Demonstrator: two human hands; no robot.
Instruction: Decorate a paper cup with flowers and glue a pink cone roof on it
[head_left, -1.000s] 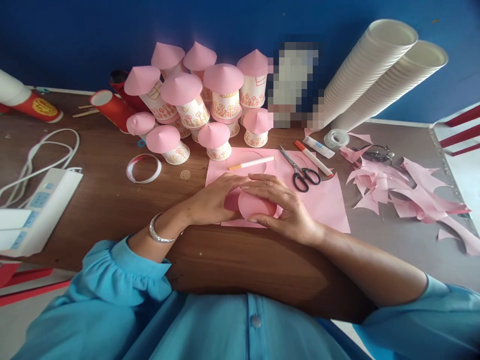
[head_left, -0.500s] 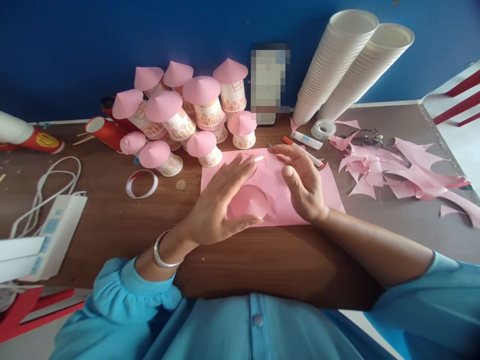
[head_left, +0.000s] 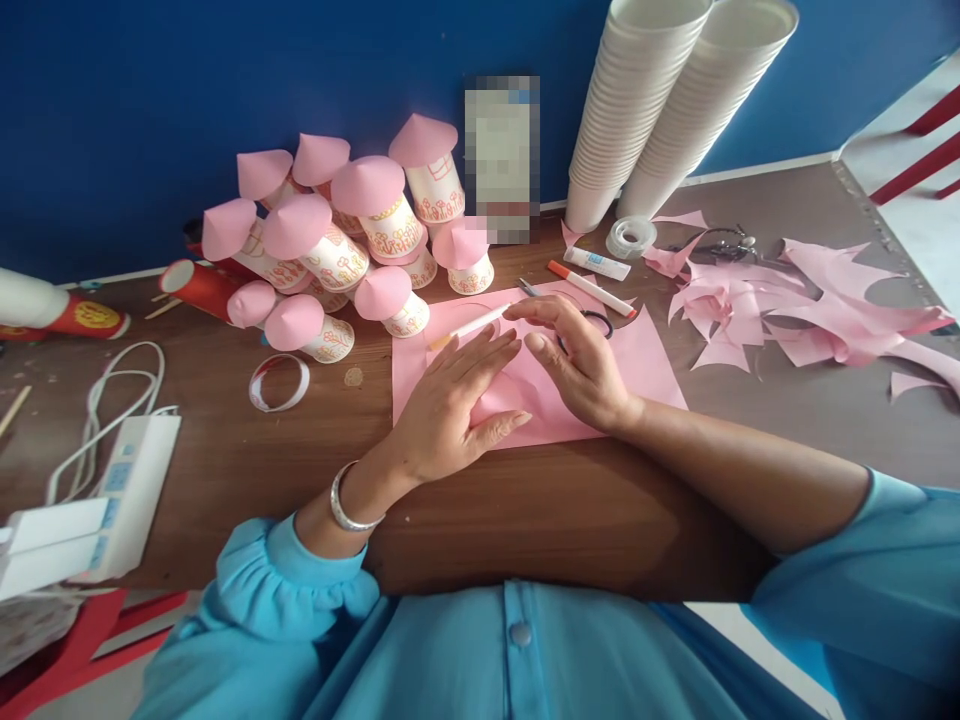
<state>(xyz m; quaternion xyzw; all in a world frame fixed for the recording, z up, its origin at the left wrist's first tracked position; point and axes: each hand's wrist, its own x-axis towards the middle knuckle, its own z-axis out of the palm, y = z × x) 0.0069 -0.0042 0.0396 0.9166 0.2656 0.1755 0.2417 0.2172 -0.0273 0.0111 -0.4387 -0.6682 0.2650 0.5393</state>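
Observation:
My left hand is open, its fingers stretched out and its thumb apart, over a pink paper piece that it partly hides. My right hand is open beside it, with bent fingers and a gap to the thumb. Both are above a pink paper sheet. Close to the fingertips of both hands lies a white marker. Scissors with dark handles lie partly hidden behind my right hand. Whether either palm touches the paper piece is hidden.
Behind the sheet stand several decorated paper cups with pink cone roofs. Tall stacks of white cups lean by the wall. Tape, a glue tube, an orange-capped marker and pink scraps lie right; a power strip left.
My view has shifted, so most things sit further left. My hands have come closer together, and my left hand covers more of the pink piece. More of the marker and scissors shows.

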